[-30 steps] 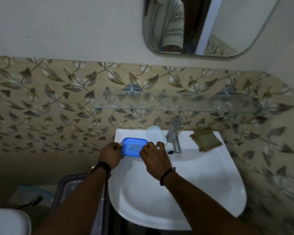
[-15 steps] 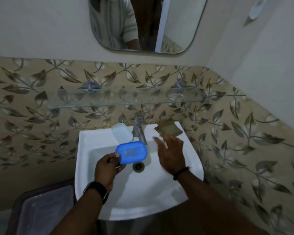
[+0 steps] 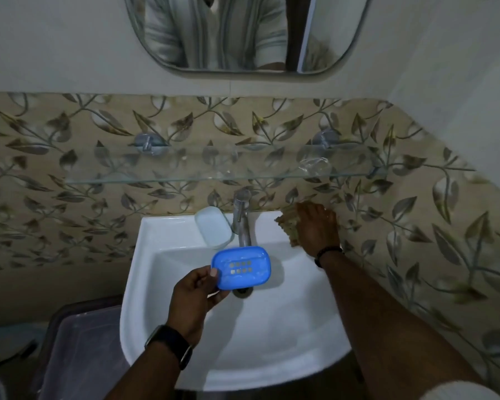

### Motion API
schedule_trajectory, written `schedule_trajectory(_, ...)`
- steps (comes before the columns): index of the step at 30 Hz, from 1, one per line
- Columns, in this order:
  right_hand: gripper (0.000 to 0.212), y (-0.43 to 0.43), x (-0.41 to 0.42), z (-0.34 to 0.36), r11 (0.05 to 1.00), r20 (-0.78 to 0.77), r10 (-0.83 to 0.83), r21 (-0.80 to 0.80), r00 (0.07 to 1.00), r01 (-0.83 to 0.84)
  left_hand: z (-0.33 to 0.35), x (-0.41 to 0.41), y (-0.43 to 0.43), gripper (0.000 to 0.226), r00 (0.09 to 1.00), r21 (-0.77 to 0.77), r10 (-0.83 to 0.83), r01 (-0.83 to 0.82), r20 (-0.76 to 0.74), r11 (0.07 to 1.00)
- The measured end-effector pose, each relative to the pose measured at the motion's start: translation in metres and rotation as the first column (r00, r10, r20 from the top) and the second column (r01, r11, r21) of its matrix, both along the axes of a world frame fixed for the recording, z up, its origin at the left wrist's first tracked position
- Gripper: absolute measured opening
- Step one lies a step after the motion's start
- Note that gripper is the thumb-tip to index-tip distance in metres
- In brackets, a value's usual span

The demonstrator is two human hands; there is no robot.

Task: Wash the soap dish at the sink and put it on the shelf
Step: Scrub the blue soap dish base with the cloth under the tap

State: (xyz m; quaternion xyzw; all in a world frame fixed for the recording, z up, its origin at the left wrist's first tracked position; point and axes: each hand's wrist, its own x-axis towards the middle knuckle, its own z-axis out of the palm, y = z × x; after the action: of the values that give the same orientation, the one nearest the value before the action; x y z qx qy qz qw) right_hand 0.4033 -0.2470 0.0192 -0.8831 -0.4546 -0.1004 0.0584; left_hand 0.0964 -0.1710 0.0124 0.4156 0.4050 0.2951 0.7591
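While left hand (image 3: 197,293) pinches soap dish (image 3: 241,267), right hand (image 3: 318,226) half-hides scrubber (image 3: 287,223); grip unclear.

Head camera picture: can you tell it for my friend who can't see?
A left hand holds a blue soap dish over a white sink, while the right hand reaches onto a brown scrub pad beside the tap.

White ceramic wall-mounted sink (image 3: 315,327): chrome tap (image 3: 242,217) at back centre of rim. Pale translucent oval soap-dish lid (image 3: 213,227) lies on rim, just left of tap. Brown-green scrubbing pad (image 3: 287,228) on rim at back right, w/ right hand (image 3: 318,229) resting on it. Drain (image 3: 243,292) at basin centre, partly hidden. Clear glass wall shelf (image 3: 185,171) above sink on two chrome brackets (image 3: 147,143); contents can't be made out.
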Motion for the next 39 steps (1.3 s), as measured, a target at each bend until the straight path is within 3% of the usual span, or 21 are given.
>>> schedule_trajectory(4,0.053,0.012,0.013,-0.029,0.970,-0.148,-0.134,-0.222,0.980,0.099,0.002,-0.001,-0.009,0.024,0.998,-0.001,0.060,-0.060,0.013,0.998)
schedule_trajectory(8,0.048,0.012,0.006,-0.045,0.974,-0.135,-0.169,-0.172,0.976,0.145,0.005,-0.003,-0.013,0.021,0.994,-0.016,0.108,-0.108,0.028,0.994)
schedule_trajectory(11,0.048,0.005,0.006,-0.044,0.987,-0.213,-0.130,-0.117,0.968,0.107,0.009,-0.004,-0.013,0.020,0.991,-0.022,0.133,-0.132,0.030,0.991)
schedule_trajectory(15,0.028,-0.015,-0.011,-0.022,0.953,-0.381,0.025,0.287,0.924,0.093,0.013,-0.007,-0.013,0.020,0.986,-0.026,0.159,-0.159,0.038,0.987)
schedule_trajectory(18,0.030,-0.025,-0.050,0.010,0.721,-0.271,0.113,0.685,0.956,0.109,0.017,-0.009,-0.012,0.021,0.981,-0.036,0.187,-0.185,0.046,0.982)
schedule_trajectory(20,0.027,-0.028,-0.087,0.037,0.654,-0.128,0.217,0.755,0.968,-0.047,0.021,-0.011,-0.012,0.021,0.976,-0.051,0.206,-0.203,0.063,0.978)
schedule_trajectory(21,0.024,-0.026,-0.107,0.048,0.658,-0.024,0.296,0.730,0.955,-0.185,0.022,-0.010,-0.012,0.020,0.976,-0.054,0.208,-0.204,0.071,0.977)
schedule_trajectory(23,0.025,-0.021,-0.146,0.060,0.710,0.156,0.457,0.529,0.876,-0.465,0.026,-0.009,-0.014,0.018,0.979,-0.038,0.184,-0.181,0.083,0.983)
schedule_trajectory(25,0.036,-0.013,-0.176,0.058,0.746,0.172,0.580,0.280,0.796,-0.604,0.029,-0.007,-0.017,0.018,0.986,0.010,0.140,-0.141,0.088,0.990)
schedule_trajectory(28,0.045,-0.010,-0.192,0.052,0.795,0.092,0.581,0.150,0.809,-0.588,0.032,-0.014,-0.020,0.021,0.989,0.057,0.119,-0.124,0.089,0.991)
schedule_trajectory(30,0.041,-0.015,-0.188,0.057,0.838,0.132,0.527,0.082,0.840,-0.539,0.034,-0.019,-0.020,0.019,0.988,0.076,0.126,-0.134,0.094,0.988)
schedule_trajectory(34,0.039,-0.024,-0.190,0.070,0.934,0.132,0.327,0.104,0.936,-0.341,0.035,-0.024,-0.025,0.019,0.982,0.088,0.148,-0.159,0.117,0.983)
schedule_trajectory(36,0.034,-0.023,-0.207,0.073,0.956,0.027,0.243,0.163,0.970,-0.244,0.035,-0.026,-0.027,0.019,0.983,0.074,0.131,-0.141,0.124,0.987)
schedule_trajectory(39,0.033,-0.018,-0.232,0.074,0.919,-0.214,0.355,0.260,0.910,-0.297,0.034,-0.032,-0.023,0.019,0.991,0.082,0.071,-0.081,0.117,0.993)
